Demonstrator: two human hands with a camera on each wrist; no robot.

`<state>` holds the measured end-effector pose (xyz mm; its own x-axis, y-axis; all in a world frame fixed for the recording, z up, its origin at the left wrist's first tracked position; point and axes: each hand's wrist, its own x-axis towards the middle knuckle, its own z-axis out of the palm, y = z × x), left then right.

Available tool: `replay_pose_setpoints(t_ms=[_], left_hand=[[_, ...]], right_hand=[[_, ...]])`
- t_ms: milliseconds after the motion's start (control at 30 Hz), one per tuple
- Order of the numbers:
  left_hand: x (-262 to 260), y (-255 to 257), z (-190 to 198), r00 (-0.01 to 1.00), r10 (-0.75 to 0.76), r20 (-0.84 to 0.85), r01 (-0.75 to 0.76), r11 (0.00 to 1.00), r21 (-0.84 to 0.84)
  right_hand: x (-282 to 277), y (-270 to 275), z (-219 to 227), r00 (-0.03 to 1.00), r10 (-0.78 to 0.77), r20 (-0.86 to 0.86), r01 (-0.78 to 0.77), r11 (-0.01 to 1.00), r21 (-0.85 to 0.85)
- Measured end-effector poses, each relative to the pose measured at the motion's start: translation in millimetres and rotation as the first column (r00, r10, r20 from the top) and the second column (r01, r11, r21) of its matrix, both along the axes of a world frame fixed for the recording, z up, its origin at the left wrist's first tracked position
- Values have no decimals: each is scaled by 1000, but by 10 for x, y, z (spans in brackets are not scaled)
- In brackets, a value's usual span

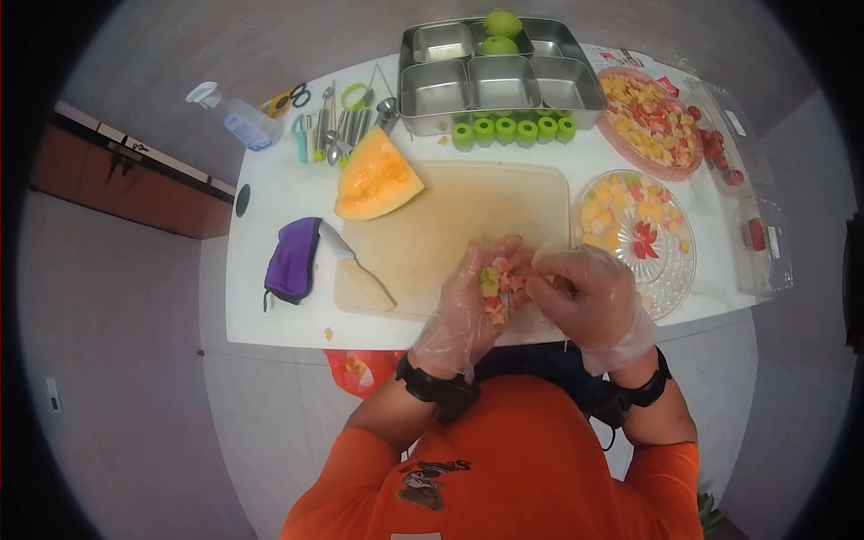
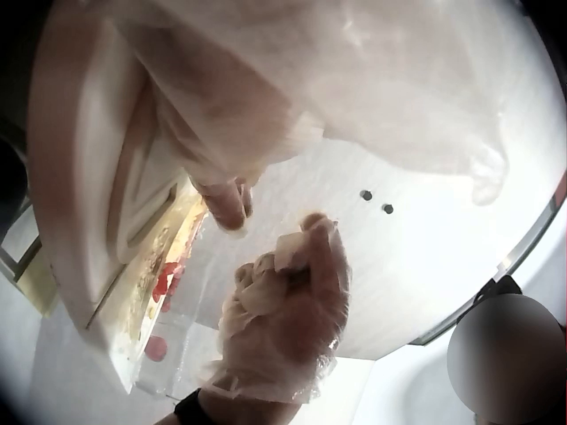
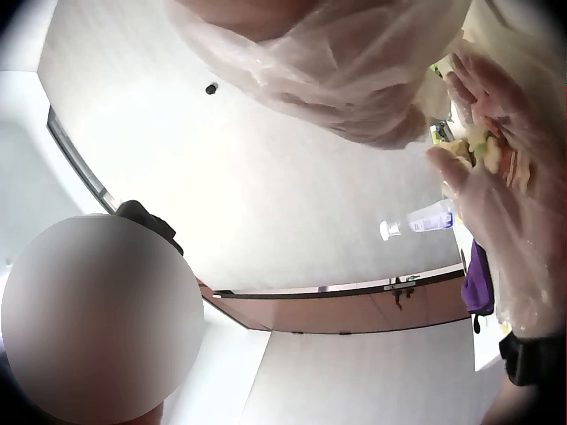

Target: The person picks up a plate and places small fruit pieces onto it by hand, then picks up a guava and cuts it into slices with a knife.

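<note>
My left hand (image 1: 465,301), in a clear plastic glove, lies palm up over the near edge of the cutting board (image 1: 486,193). Small pink, pale and green fruit pieces (image 1: 498,286) rest in its palm, some star-shaped. Close beside it, my gloved right hand (image 1: 589,292) has its fingers bent. Between its thumb and forefinger it pinches a pale fruit piece (image 2: 291,251), seen in the left wrist view. A glass plate (image 1: 679,283) with fruit pieces and a red flower-shaped centre stands just right of that hand.
A melon wedge (image 1: 378,180) and a knife (image 1: 364,274) lie on the board's left side, by a purple cloth case (image 1: 292,259). Behind are a steel compartment tray (image 1: 436,119), green-capped cutters (image 1: 506,132) and a spray bottle (image 1: 247,124). A pink bowl (image 1: 621,153) of fruit stands back right.
</note>
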<state>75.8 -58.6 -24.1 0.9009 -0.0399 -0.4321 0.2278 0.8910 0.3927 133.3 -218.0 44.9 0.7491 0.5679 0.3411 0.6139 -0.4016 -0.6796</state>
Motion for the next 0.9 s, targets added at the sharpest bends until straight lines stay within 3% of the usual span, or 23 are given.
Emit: replay_pose_setpoints(t_ms=[100,267,333,433,500,533,600,667,700,733,767,800,833,867,900], left_hand=[[-6,-8,-43,997,-50,60,55,995,-83],[-9,-66,-20,996,-47,79,49,999,-22],[-42,-26,-74,994,-57,95,55,998,21],[-69,84,-276,975,-159,158,153,987,49],[-27,148,-400,921,-155,357,239,950,-202],[-40,121,-349,917,-164,363,252,945,-210],[-50,-63,-217,998,-19,66,16,999,43],[-6,-51,-166,998,-25,57,25,1000,0],[-7,2,-214,996,-60,70,62,998,-32],[-30,87,-288,983,-73,168,107,973,-203],[-29,97,-336,964,-57,259,151,921,-359],[-5,60,-355,958,-59,281,165,915,-368],[2,43,-309,973,-71,220,119,971,-210],[4,31,-275,985,-70,155,77,996,-41],[6,22,-265,985,-68,159,76,996,-48]], right_hand=[[-25,49,-116,998,39,38,-37,998,-50],[0,172,-239,991,54,126,-38,991,-126],[26,192,-274,988,92,122,-52,954,-295],[45,173,-301,978,164,132,-117,944,-308],[10,207,-311,987,117,112,-81,955,-286],[-1,220,-287,994,66,91,-40,962,-271],[-26,186,-129,997,63,51,-45,954,-298],[-7,56,18,999,31,10,-26,940,-341],[21,14,67,999,52,6,-51,987,-151],[64,-43,106,996,88,12,-88,995,49],[138,-172,143,997,77,18,-77,997,26],[225,-352,157,989,23,144,-20,1000,-19],[336,-526,194,966,-20,256,35,998,-53],[453,-699,195,974,-126,189,137,990,-44],[581,-888,164,965,-231,121,238,970,-41]])
